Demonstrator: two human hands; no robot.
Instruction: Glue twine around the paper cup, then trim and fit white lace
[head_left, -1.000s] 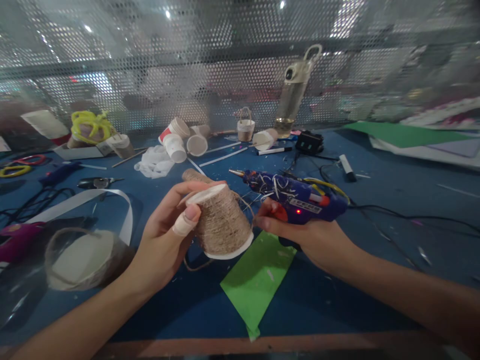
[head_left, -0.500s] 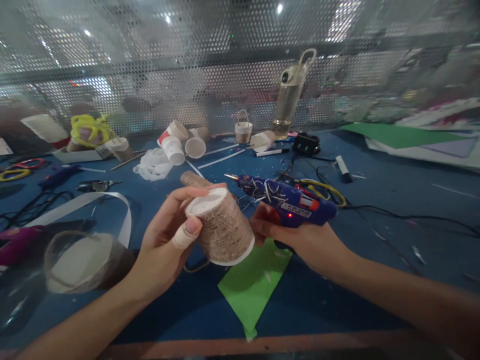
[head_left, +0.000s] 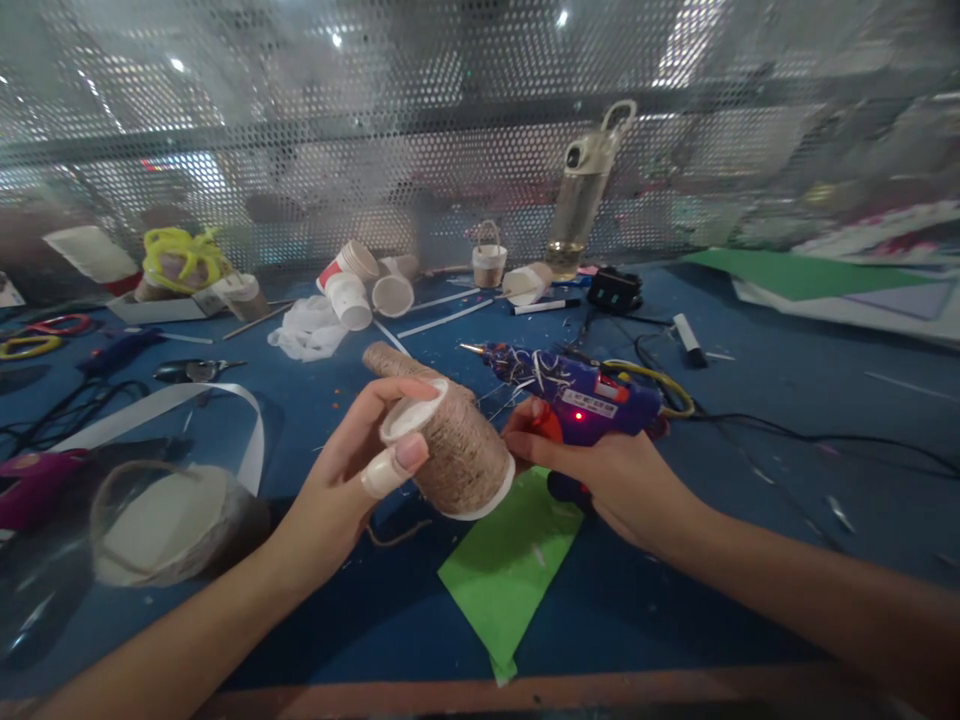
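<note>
Right now we seem to be at the gluing step, fixing twine around the twine-wrapped cup point(head_left: 466, 452), which is held tilted above the table point(head_left: 660, 610) at the centre of our dial. At nine o'clock our left hand point(head_left: 349, 465) grips the cup by its pale end, thumb bandage point(head_left: 382, 474) against the rim; at three o'clock our right hand point(head_left: 622, 475) is wrapped round the glue gun point(head_left: 577, 390), its fingertips close to the cup's wall. We cannot tell whether they also pinch twine. The nozzle point(head_left: 472, 349) points toward ten o'clock, apart from the cup, so we judge the next move calls for bringing tip and wall together while keeping fingers off hot metal. Wispy glue strings point(head_left: 532, 365) cling to the barrel and could snag. At five o'clock green paper point(head_left: 517, 575) lies under the work, and at seven a loose twine end point(head_left: 401, 538) curls. A twine roll point(head_left: 384, 360) sits at eleven, the small basket point(head_left: 489, 265) at twelve, the bottle point(head_left: 581, 200) at one; black cable point(head_left: 810, 435) trails off at three.
</note>
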